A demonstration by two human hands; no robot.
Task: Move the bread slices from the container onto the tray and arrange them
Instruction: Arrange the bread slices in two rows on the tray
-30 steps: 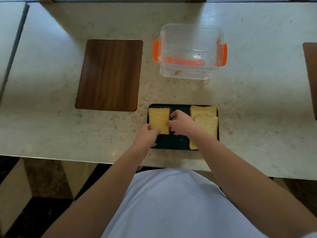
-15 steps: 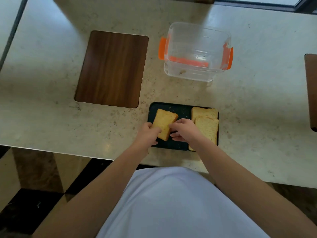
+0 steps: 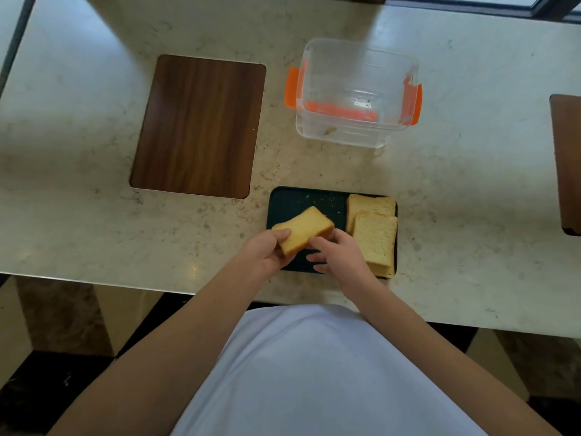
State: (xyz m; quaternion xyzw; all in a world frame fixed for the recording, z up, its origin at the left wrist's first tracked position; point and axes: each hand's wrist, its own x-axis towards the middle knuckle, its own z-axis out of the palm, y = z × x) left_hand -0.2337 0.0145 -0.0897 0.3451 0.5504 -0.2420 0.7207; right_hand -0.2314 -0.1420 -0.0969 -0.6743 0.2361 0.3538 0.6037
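Since half a second ago, the left-hand bread slice (image 3: pixel 302 229) has been raised off the tray (image 3: pixel 295 199) and turned further, so that it now sits tilted above the tray's left half instead of lying flat on it. Working left to right: a dark wooden board (image 3: pixel 198 125) lies flat on the pale stone counter (image 3: pixel 78 184), well apart from the hands. The left hand (image 3: pixel 267 251) grips the lifted slice at its near left corner, thumb on top and fingers underneath. The right hand (image 3: pixel 338 254) pinches the same slice at its near right edge, with the remaining fingers spread below it over the tray. The tray is dark, rectangular and scattered with crumbs in its exposed far-left area. On the tray's right half, two more slices (image 3: pixel 374 234) lie flat and overlap, the nearer one partly covering the farther one. Beyond the tray stands a clear plastic container (image 3: pixel 355 92) with orange clips on its left and right sides; it holds no whole slices, only a small crumb near its front wall. A second wooden board (image 3: pixel 569 165) is cut off by the right edge of the view. A white shirt (image 3: pixel 314 372) fills the lower centre.
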